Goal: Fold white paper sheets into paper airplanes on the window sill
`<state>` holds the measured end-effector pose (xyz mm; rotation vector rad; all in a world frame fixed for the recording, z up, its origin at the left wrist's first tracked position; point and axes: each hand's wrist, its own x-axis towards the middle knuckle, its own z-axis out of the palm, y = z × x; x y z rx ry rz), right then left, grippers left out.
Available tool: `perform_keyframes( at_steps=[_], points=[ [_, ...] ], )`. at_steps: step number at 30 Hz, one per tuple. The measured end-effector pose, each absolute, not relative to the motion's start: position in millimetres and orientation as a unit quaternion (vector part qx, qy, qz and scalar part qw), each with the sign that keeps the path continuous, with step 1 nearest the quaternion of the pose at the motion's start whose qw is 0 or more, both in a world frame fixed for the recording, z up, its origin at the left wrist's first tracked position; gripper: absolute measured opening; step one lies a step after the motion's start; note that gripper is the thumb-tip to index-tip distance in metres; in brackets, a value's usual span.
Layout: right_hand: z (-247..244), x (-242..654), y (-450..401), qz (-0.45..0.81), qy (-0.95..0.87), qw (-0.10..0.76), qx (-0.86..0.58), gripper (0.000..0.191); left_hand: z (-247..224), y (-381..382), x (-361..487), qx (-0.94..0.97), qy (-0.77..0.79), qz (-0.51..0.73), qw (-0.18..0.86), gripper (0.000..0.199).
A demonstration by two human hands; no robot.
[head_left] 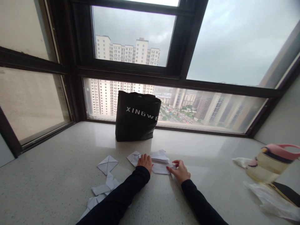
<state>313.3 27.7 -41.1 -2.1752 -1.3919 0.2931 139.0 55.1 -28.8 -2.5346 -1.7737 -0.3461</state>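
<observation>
A folded white paper piece (pixel 161 165) lies between my hands on the speckled white sill, with layered flaps standing up along its far side. My left hand (pixel 145 162) rests at its left end, fingers bent and together, close to a small folded paper (pixel 134 158). At the right end, my right hand (pixel 180 171) pinches the paper's edge between thumb and fingers. A square folded paper with crossing creases (pixel 107 164) lies to the left. More folded papers (pixel 106 186) are nearer to me, partly covered by my left sleeve.
A black bag (pixel 137 117) stands upright beyond my hands, by the window. At the right are a bottle with a pink lid (pixel 269 165), crumpled clear plastic (pixel 272 200) and a dark phone (pixel 287 192).
</observation>
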Motion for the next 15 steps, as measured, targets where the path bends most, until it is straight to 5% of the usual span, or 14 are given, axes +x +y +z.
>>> perform_keyframes(
  at_steps=[15],
  points=[
    [-44.5, 314.9, 29.6, 0.103, -0.509, 0.31, -0.797, 0.041, -27.8, 60.8, 139.8, -0.814, -0.573, -0.093, 0.007, 0.026]
  ],
)
